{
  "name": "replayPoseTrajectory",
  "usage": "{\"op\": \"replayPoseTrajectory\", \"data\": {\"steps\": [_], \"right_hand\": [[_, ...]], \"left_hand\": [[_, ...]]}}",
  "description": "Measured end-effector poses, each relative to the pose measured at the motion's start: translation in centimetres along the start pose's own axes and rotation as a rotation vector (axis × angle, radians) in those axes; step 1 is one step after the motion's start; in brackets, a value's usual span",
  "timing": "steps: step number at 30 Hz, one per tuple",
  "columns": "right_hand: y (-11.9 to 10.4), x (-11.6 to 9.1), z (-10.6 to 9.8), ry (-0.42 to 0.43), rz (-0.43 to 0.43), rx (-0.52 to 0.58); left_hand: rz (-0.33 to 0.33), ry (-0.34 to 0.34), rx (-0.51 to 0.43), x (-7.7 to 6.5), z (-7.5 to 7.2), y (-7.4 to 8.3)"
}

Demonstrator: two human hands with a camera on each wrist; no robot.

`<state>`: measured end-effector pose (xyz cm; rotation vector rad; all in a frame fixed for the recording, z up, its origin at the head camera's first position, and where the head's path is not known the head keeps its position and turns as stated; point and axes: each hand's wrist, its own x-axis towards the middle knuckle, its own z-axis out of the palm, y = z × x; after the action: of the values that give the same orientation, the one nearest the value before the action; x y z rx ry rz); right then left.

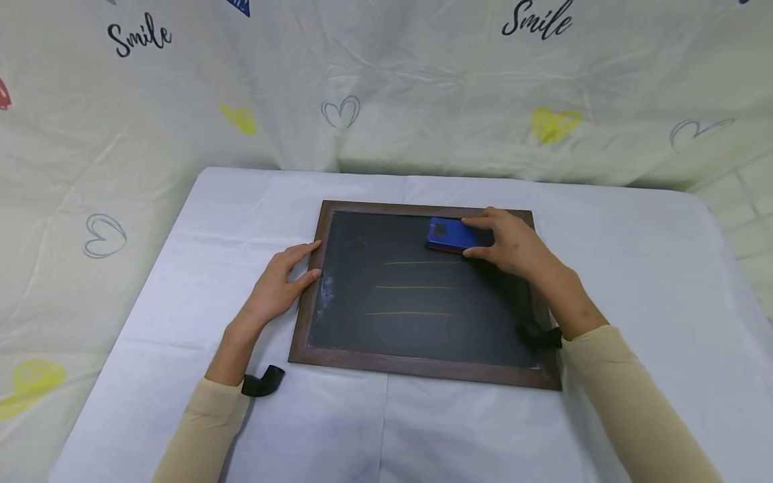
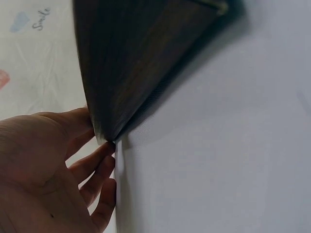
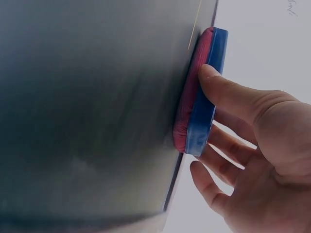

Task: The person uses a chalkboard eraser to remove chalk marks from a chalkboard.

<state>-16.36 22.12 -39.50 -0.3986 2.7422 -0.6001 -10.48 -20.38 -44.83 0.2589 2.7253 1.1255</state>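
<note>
A chalkboard (image 1: 423,335) in a brown wooden frame lies on the white-covered table. Three thin yellow lines run across its dark surface. My right hand (image 1: 513,245) pinches a blue chalkboard eraser (image 1: 445,233) between thumb and fingers near the top right of the board. In the right wrist view the eraser's pink pad (image 3: 187,107) faces the board, with the thumb on its near side. My left hand (image 1: 280,282) touches the left edge of the frame with thumb and fingertips. The left wrist view has those fingers (image 2: 99,170) beside the frame's corner and the white cloth.
White cloth (image 1: 634,268) covers the table around the board. Behind it hangs a pale curtain (image 1: 423,87) printed with hearts and the word Smile. A dark strap end (image 1: 264,382) sticks out at the left wrist. Faint chalk smudges (image 1: 326,292) mark the board's left side.
</note>
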Motion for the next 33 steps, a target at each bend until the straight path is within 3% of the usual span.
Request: {"op": "replayPoseTrajectory", "data": {"steps": [17, 33], "right_hand": [[3.8, -2.7, -1.6, 0.016, 0.007, -0.002], [3.2, -2.3, -1.5, 0.027, 0.021, 0.016]], "left_hand": [[0.003, -0.007, 0.004, 0.1, 0.2, 0.4], [0.020, 0.003, -0.001, 0.0, -0.1, 0.0]]}}
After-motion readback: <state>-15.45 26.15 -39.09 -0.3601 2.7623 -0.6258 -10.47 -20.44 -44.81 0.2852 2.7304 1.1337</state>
